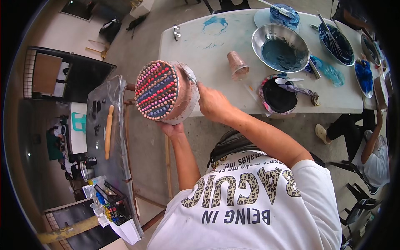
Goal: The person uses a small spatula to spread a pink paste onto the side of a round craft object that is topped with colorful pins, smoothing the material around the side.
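Note:
A round cake [180, 93] with brownish-pink icing is tilted so its top faces left. Rows of small piped dots in pink, red, brown and dark blue cover that top. My left hand [171, 128] holds it from below by the pale cake board [193, 109] behind it; most of those fingers are hidden. In my closed right hand [211, 101] is a small spatula [190, 75], its thin grey blade lying against the iced side. The spatula's handle is mostly covered by my fingers.
On the white table [187, 50] are a steel bowl [261, 43] of dark blue icing, a smeared plastic cup [238, 68], and a black-lined tub [278, 95] with a white spoon [291, 79]. A rolling pin [109, 133] lies on the left table. Someone sits at right [377, 156].

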Available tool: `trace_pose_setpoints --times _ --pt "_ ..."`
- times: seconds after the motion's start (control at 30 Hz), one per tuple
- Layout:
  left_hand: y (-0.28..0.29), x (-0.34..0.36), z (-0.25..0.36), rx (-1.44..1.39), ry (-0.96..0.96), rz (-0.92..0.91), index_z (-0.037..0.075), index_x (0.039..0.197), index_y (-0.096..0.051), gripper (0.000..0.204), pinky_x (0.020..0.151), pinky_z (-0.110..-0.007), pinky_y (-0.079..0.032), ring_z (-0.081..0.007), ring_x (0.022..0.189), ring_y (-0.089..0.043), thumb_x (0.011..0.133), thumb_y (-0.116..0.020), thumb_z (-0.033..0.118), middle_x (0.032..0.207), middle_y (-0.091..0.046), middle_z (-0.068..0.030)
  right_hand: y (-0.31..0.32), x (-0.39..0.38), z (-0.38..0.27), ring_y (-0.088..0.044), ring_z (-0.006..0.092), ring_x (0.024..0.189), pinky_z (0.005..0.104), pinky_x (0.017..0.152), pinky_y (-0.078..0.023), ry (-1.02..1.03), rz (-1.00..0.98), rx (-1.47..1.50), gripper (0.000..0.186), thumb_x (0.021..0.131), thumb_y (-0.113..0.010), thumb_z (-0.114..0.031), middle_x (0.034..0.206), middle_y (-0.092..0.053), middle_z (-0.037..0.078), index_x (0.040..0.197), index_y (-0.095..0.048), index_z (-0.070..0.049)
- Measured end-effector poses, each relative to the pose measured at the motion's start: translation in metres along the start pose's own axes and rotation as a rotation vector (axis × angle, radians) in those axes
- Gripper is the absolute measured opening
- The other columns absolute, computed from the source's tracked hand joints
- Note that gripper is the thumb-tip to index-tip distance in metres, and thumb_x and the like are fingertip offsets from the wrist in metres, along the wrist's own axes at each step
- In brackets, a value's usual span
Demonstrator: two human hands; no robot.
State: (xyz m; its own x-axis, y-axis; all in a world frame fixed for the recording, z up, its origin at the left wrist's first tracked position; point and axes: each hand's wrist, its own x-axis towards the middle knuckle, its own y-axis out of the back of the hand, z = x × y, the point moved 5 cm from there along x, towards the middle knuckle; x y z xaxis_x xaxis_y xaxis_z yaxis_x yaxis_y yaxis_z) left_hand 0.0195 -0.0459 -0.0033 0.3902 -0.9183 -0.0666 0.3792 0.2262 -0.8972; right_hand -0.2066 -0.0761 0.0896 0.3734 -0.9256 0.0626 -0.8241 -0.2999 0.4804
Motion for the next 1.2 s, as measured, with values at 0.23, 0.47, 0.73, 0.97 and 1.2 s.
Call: trace_pose_setpoints --times 0.23,0.47,0.73,0.97,1.2 --pt "-0.014 0.013 0.012 0.085 -0.038 0.011 0.009 0.138 -0.044 0.055 0.109 -0.054 -0.037 -0.0326 0.132 -0.042 0.099 -0.036 0.047 0.141 -0.046 -0.0119 -0.011 -0.009 -0.021 -0.059 0.0479 0.093 0.0521 0.081 -0.047 -0.012 -0.064 -0.046 0.053 0.083 -0.047 -0.003 0.101 -0.06 0.032 0.132 -0.035 0.01" --pt "0.023 0.012 0.025 0.097 -0.075 0.087 0.009 0.138 -0.045 0.056 0.112 -0.054 -0.032 -0.0337 0.134 -0.039 0.098 -0.036 0.048 0.145 -0.042 -0.0126 -0.003 -0.058 -0.021 -0.059 0.0468 0.093 0.0507 0.081 -0.047 -0.07 -0.251 -0.022 0.057 0.082 -0.046 -0.003 0.101 -0.06 0.031 0.135 -0.033 0.012" --pt "0.012 0.004 0.0 -0.016 0.035 0.01 0.01 0.138 -0.045 0.056 0.113 -0.056 -0.029 -0.0358 0.135 -0.036 0.096 -0.043 0.046 0.145 -0.041 -0.0142 0.02 -0.021 -0.008 -0.06 0.0456 0.089 0.0507 0.078 -0.047 -0.005 -0.093 -0.038 0.053 0.081 -0.047 -0.003 0.093 -0.061 0.031 0.131 -0.037 0.012" --pt "0.005 0.001 0.009 -0.025 0.092 -0.046 0.009 0.139 -0.043 0.057 0.112 -0.057 -0.029 -0.0357 0.135 -0.037 0.095 -0.047 0.045 0.146 -0.041 -0.0144 0.018 -0.003 -0.014 -0.061 0.0453 0.083 0.0517 0.074 -0.048 0.042 -0.096 -0.154 0.05 0.081 -0.048 -0.003 0.088 -0.062 0.028 0.128 -0.04 0.012" --pt "0.01 0.003 0.013 0.061 -0.015 -0.018 0.009 0.14 -0.042 0.057 0.112 -0.053 -0.033 -0.0327 0.134 -0.038 0.097 -0.043 0.047 0.144 -0.043 -0.0131 0.012 -0.042 -0.015 -0.061 0.0456 0.082 0.0519 0.074 -0.048 0.007 -0.189 -0.219 0.048 0.083 -0.047 -0.004 0.088 -0.062 0.029 0.128 -0.043 0.01"
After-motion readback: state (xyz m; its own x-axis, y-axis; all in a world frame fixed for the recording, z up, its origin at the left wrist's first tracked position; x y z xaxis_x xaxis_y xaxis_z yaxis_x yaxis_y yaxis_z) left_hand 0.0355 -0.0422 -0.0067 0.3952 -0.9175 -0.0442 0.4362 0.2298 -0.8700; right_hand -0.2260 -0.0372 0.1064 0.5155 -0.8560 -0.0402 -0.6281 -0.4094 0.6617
